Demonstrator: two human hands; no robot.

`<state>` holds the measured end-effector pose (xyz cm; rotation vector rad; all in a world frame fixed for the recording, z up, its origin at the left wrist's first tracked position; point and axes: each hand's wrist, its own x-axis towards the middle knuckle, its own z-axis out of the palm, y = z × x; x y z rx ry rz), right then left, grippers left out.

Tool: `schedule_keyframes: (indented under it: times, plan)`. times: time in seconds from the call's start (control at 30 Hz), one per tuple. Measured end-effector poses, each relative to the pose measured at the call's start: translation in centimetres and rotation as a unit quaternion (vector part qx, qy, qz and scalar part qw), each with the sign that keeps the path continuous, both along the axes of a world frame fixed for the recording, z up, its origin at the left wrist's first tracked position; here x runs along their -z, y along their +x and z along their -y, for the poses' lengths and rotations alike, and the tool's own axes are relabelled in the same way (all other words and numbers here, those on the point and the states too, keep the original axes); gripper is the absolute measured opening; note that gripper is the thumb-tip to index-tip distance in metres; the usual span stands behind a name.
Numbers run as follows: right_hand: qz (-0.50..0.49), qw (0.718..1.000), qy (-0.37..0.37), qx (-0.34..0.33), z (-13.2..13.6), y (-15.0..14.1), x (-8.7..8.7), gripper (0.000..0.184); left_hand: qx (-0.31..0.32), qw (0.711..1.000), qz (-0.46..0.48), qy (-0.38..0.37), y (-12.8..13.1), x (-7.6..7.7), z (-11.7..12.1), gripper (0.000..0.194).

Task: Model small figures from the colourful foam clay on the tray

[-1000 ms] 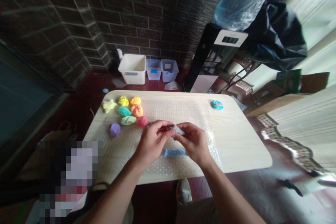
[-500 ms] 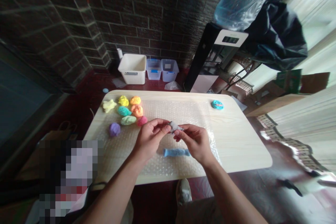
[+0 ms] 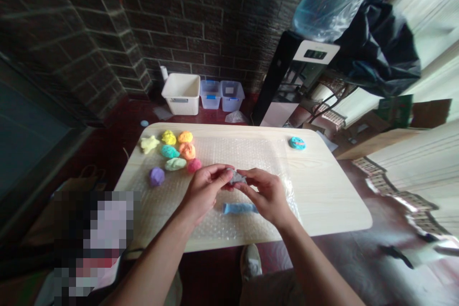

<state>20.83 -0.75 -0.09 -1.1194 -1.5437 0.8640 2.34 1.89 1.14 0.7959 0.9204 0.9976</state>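
Observation:
Both my hands meet above the middle of a light wooden table [image 3: 333,191]. My left hand [image 3: 204,190] and my right hand [image 3: 265,193] pinch a small grey lump of clay [image 3: 236,178] between their fingertips. Just below them a blue clay roll [image 3: 238,208] lies on a sheet of bubble wrap [image 3: 244,153]. Several coloured clay lumps sit at the table's far left: a yellow star shape [image 3: 149,144], a purple ball [image 3: 157,176], a green piece [image 3: 175,164], a pink ball [image 3: 194,166].
A blue round clay piece [image 3: 297,143] lies at the far right of the table. Behind the table stand a white bin [image 3: 181,94], two clear boxes [image 3: 221,95] and a water dispenser [image 3: 301,76] against a brick wall. A shoe [image 3: 251,260] shows below the table's near edge.
The grey clay has been worked between my fingertips and changed shape slightly. Both hands stayed in nearly the same place over the bubble wrap.

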Motion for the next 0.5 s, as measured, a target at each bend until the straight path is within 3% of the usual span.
schedule_keyframes:
  times: [0.17, 0.3, 0.5]
  plan:
    - [0.057, 0.997, 0.040, 0.044, 0.4, -0.2, -0.7, 0.012, 0.011, 1.000, -0.006, -0.018, -0.3, 0.3, -0.1, 0.026]
    - [0.046, 0.992, 0.043, 0.108, 0.4, -0.5, -0.2, 0.012, 0.020, 0.999, 0.038, 0.004, -0.1, 0.4, 0.0, 0.028]
    - [0.066, 0.985, 0.052, 0.148, 1.6, -2.5, 0.7, 0.029, -0.073, 0.995, 0.073, -0.011, 0.7, 0.2, 0.2, 0.034]
